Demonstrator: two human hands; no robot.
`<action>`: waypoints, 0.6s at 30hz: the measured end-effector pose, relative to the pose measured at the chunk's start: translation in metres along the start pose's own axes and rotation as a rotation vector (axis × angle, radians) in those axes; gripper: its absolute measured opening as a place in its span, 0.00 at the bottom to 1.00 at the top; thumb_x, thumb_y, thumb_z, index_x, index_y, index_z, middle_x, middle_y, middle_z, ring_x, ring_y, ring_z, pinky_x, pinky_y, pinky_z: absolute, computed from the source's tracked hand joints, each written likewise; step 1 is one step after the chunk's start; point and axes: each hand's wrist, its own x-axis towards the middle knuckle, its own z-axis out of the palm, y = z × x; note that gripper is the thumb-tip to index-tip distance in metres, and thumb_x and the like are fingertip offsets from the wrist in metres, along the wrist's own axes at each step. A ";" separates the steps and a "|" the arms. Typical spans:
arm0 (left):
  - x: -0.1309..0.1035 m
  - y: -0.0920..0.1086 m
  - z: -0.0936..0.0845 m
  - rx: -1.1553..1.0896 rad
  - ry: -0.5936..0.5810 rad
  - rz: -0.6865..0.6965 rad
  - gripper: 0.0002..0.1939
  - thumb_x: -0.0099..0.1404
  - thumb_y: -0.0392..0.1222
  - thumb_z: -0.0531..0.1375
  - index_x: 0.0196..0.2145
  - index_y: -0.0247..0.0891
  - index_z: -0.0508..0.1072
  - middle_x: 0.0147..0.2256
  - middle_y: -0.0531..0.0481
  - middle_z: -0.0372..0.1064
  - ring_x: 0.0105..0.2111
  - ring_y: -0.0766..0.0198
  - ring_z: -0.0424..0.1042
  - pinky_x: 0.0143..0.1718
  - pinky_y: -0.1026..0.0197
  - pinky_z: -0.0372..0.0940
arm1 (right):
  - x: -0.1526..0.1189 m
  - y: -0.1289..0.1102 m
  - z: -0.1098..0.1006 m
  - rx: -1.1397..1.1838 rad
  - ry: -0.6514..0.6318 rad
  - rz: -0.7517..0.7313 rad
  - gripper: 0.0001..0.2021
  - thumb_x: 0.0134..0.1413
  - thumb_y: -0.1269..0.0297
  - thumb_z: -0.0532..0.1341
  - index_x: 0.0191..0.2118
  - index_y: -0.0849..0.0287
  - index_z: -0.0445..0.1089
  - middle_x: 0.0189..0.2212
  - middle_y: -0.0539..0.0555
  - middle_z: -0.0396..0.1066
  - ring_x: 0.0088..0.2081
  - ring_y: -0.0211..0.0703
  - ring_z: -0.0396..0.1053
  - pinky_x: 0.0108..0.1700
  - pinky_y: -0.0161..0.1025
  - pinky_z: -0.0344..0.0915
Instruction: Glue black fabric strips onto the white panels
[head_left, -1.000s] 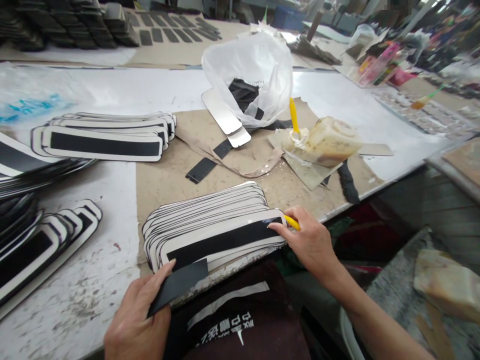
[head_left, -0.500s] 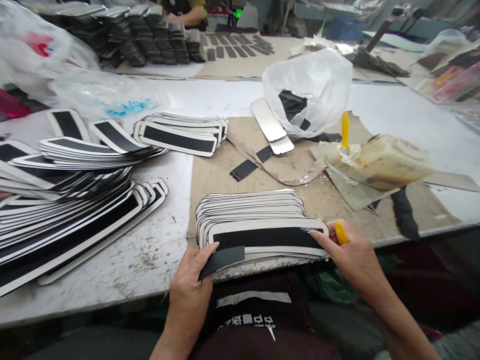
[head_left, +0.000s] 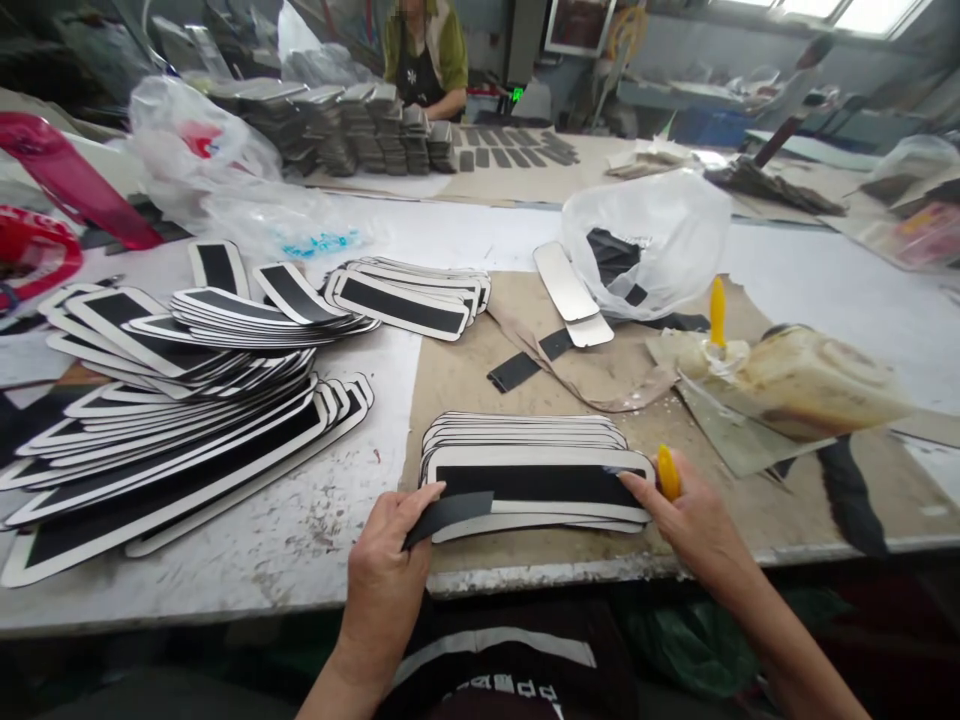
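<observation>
A white-bordered panel with a black centre lies on top of a fanned stack of similar white panels at the table's front edge. My left hand pinches a short dark strip, which lies across the panel's lower left part; the thumb is at the panel's left end. At the right end, my right hand has its thumb on the panel's face. A yellow handle sticks up from between the right hand's fingers; the rest of that tool is hidden.
Large piles of black-and-white panels spread on the left. Behind my hands are a plastic bag with black pieces, a stained container and an upright yellow handle. Across the table, a person stands behind grey stacks.
The camera view has tilted up and turned left, showing more of the room. Both hands keep nearly the same hold on the strip and at the panel's ends.
</observation>
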 end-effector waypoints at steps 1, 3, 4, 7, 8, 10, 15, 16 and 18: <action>0.007 -0.001 0.001 0.007 0.010 0.000 0.15 0.60 0.30 0.53 0.42 0.38 0.74 0.31 0.50 0.67 0.33 0.64 0.68 0.38 0.62 0.63 | 0.007 -0.003 0.000 -0.003 0.006 -0.018 0.18 0.49 0.45 0.55 0.26 0.54 0.55 0.18 0.45 0.57 0.21 0.38 0.56 0.25 0.35 0.54; 0.021 -0.002 0.002 0.012 0.030 -0.005 0.13 0.60 0.33 0.54 0.41 0.38 0.74 0.30 0.49 0.67 0.32 0.63 0.68 0.38 0.61 0.64 | 0.024 -0.010 0.001 -0.006 0.001 -0.053 0.17 0.50 0.46 0.55 0.26 0.54 0.54 0.19 0.46 0.57 0.21 0.38 0.56 0.26 0.35 0.54; 0.029 -0.003 0.004 0.009 0.041 -0.009 0.13 0.60 0.34 0.54 0.41 0.38 0.75 0.30 0.49 0.67 0.32 0.62 0.68 0.38 0.60 0.64 | 0.032 -0.013 0.003 -0.007 -0.004 -0.065 0.17 0.50 0.46 0.55 0.26 0.54 0.54 0.19 0.46 0.57 0.22 0.39 0.56 0.26 0.36 0.54; 0.052 -0.002 0.006 -0.011 0.075 -0.050 0.13 0.59 0.36 0.55 0.39 0.38 0.75 0.30 0.49 0.67 0.32 0.61 0.69 0.38 0.58 0.64 | 0.058 -0.019 0.008 -0.004 -0.010 -0.072 0.16 0.49 0.47 0.56 0.26 0.54 0.54 0.20 0.46 0.58 0.23 0.39 0.57 0.28 0.36 0.54; 0.060 -0.002 0.007 -0.022 0.080 -0.071 0.12 0.58 0.36 0.55 0.38 0.39 0.76 0.29 0.49 0.67 0.32 0.60 0.69 0.38 0.57 0.64 | 0.066 -0.020 0.010 -0.002 -0.012 -0.070 0.16 0.48 0.47 0.56 0.26 0.55 0.54 0.21 0.46 0.58 0.23 0.39 0.57 0.28 0.36 0.54; 0.072 0.000 0.006 -0.066 0.081 -0.115 0.11 0.58 0.39 0.56 0.37 0.39 0.76 0.29 0.48 0.68 0.33 0.60 0.69 0.40 0.57 0.63 | 0.079 -0.023 0.011 0.009 -0.020 -0.079 0.16 0.48 0.47 0.56 0.26 0.55 0.55 0.20 0.46 0.59 0.23 0.39 0.57 0.27 0.36 0.53; 0.086 0.001 -0.002 -0.370 -0.027 -0.442 0.19 0.58 0.51 0.58 0.44 0.38 0.74 0.24 0.53 0.65 0.24 0.64 0.64 0.27 0.62 0.60 | 0.100 -0.034 -0.003 0.102 -0.060 -0.127 0.18 0.48 0.47 0.57 0.23 0.56 0.55 0.19 0.45 0.56 0.22 0.37 0.56 0.25 0.35 0.54; 0.086 0.001 -0.004 -0.445 -0.053 -0.518 0.22 0.58 0.52 0.58 0.47 0.38 0.72 0.20 0.55 0.62 0.21 0.66 0.61 0.24 0.64 0.58 | 0.102 -0.036 -0.007 0.125 -0.072 -0.127 0.18 0.48 0.47 0.57 0.22 0.56 0.55 0.18 0.45 0.56 0.21 0.36 0.55 0.24 0.35 0.54; 0.087 0.002 -0.009 -0.572 -0.077 -0.597 0.26 0.58 0.53 0.58 0.51 0.37 0.68 0.17 0.58 0.57 0.20 0.68 0.57 0.21 0.66 0.54 | 0.105 -0.041 -0.014 0.164 -0.101 -0.115 0.19 0.48 0.47 0.58 0.22 0.56 0.56 0.18 0.45 0.56 0.21 0.36 0.55 0.23 0.34 0.53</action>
